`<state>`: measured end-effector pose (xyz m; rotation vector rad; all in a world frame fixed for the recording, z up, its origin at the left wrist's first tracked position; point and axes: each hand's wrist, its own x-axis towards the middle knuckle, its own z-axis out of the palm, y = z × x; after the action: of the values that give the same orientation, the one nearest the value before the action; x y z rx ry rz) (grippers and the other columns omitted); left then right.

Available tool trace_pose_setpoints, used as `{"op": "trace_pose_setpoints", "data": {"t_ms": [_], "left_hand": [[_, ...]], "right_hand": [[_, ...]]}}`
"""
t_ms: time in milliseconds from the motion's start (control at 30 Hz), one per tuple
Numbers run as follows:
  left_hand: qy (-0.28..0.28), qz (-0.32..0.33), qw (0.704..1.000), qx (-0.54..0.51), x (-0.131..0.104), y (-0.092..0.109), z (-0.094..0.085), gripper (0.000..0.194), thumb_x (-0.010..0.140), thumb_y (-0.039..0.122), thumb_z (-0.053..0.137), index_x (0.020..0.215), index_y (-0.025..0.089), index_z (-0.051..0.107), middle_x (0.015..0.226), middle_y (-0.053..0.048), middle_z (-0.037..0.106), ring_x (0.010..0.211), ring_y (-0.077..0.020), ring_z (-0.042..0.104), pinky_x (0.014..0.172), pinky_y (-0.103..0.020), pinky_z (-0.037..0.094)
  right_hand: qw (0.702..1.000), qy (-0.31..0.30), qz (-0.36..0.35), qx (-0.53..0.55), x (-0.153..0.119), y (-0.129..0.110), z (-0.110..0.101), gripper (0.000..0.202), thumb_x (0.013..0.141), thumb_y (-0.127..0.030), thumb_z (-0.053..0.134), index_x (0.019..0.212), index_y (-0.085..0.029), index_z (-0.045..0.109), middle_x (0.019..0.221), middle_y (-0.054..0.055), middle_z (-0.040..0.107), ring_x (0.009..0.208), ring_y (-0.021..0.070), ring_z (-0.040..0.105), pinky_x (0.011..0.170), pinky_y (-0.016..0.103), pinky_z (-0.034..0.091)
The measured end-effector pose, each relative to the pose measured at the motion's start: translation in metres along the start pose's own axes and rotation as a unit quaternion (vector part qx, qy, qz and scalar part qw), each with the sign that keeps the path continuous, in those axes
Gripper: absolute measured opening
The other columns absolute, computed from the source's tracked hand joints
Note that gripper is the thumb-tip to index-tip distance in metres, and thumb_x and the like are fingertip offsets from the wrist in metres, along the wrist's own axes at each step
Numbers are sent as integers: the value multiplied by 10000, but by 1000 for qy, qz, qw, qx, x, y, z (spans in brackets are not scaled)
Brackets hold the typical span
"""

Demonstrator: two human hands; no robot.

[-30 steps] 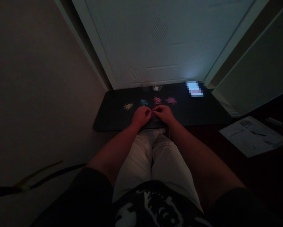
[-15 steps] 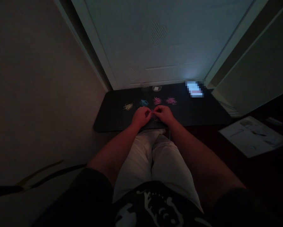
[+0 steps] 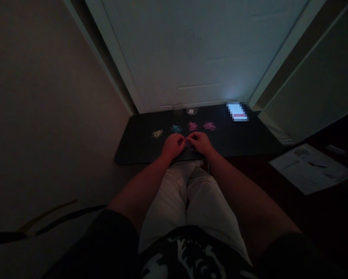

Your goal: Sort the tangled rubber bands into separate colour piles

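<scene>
My left hand (image 3: 174, 146) and my right hand (image 3: 199, 142) meet near the front edge of a dark table (image 3: 238, 143), their fingertips pinched together. Whatever is between the fingers is too small and dim to make out. Just below the fingertips lies a purplish pile of thin sticks (image 3: 190, 147), partly hidden by the hands. Behind the hands, in a row, are a cream pile (image 3: 156, 133), a blue pile (image 3: 176, 128), a red-pink pile (image 3: 192, 126) and a pink-violet pile (image 3: 209, 126) of similar sticks.
A lit phone (image 3: 237, 111), blurred by pixels, lies at the back right of the table. A small round clear dish (image 3: 191, 111) stands at the back edge, against a pale door (image 3: 162, 46). A printed sheet (image 3: 310, 168) lies lower right, beyond the table.
The view has tilted slightly, so the table sits a little lower in the picture. Both hands stay pinched together in almost the same place.
</scene>
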<state>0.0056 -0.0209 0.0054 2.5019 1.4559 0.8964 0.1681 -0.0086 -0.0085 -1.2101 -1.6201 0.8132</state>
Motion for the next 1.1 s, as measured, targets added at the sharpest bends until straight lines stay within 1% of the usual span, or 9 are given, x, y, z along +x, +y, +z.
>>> {"op": "trace_pose_setpoints", "data": {"t_ms": [167, 267, 400, 567, 667, 800, 1033, 1100], "left_hand": [[6, -5, 1000, -3, 0, 0, -1, 99, 828, 236, 513, 801, 186, 594, 817, -44, 619, 825, -183, 545, 779, -327, 435], [11, -14, 1000, -11, -1, 1, -2, 96, 821, 239, 529, 851, 187, 603, 839, -46, 622, 848, -186, 552, 792, -327, 439], [22, -18, 999, -29, -1, 2, -2, 164, 826, 265, 548, 959, 191, 610, 899, -50, 628, 885, -183, 560, 812, -321, 444], [23, 6, 999, -28, -1, 1, -2, 127, 852, 250, 515, 871, 185, 623, 880, -46, 629, 888, -174, 561, 823, -305, 441], [22, 16, 999, -21, -1, 0, -1, 130, 853, 248, 514, 866, 181, 625, 864, -46, 626, 879, -171, 561, 818, -301, 441], [18, 13, 1000, -18, -1, -1, 1, 141, 852, 263, 522, 904, 186, 627, 859, -46, 623, 881, -175, 561, 817, -307, 442], [16, 0, 1000, -21, -1, 0, 0, 99, 844, 238, 512, 840, 181, 592, 837, -46, 610, 853, -175, 555, 793, -308, 443], [20, -4, 1000, -23, -1, 0, 0, 90, 842, 232, 506, 830, 180, 578, 836, -45, 607, 844, -173, 552, 786, -306, 441]], "right_hand": [[999, 36, 6, 5, 0, 0, -2, 173, 689, -320, 592, 669, -155, 638, 636, 15, 627, 602, 129, 550, 580, 246, 429], [999, 27, 8, 17, 0, -1, -2, 155, 668, -309, 608, 659, -157, 639, 635, 13, 634, 603, 130, 557, 588, 247, 437], [1000, 5, 0, 13, 0, -2, -1, 141, 661, -296, 612, 654, -161, 649, 636, 18, 646, 605, 133, 565, 590, 248, 441], [1000, 7, 2, 0, -1, -3, -1, 138, 669, -289, 611, 667, -162, 665, 660, 28, 665, 623, 142, 582, 606, 256, 452], [1000, 5, 1, -4, -2, -5, -1, 136, 673, -284, 607, 665, -161, 666, 652, 28, 667, 615, 141, 583, 600, 254, 450], [1000, -4, -1, -8, -3, -8, -2, 136, 672, -287, 610, 667, -164, 668, 643, 22, 665, 608, 141, 582, 600, 255, 445], [1000, -11, -2, 0, -3, -7, -1, 147, 662, -298, 611, 670, -159, 656, 647, 31, 656, 607, 150, 576, 599, 269, 441], [1000, -4, -2, 5, -2, -5, 0, 134, 654, -291, 605, 656, -162, 639, 638, 27, 643, 596, 147, 566, 590, 269, 437]]}}
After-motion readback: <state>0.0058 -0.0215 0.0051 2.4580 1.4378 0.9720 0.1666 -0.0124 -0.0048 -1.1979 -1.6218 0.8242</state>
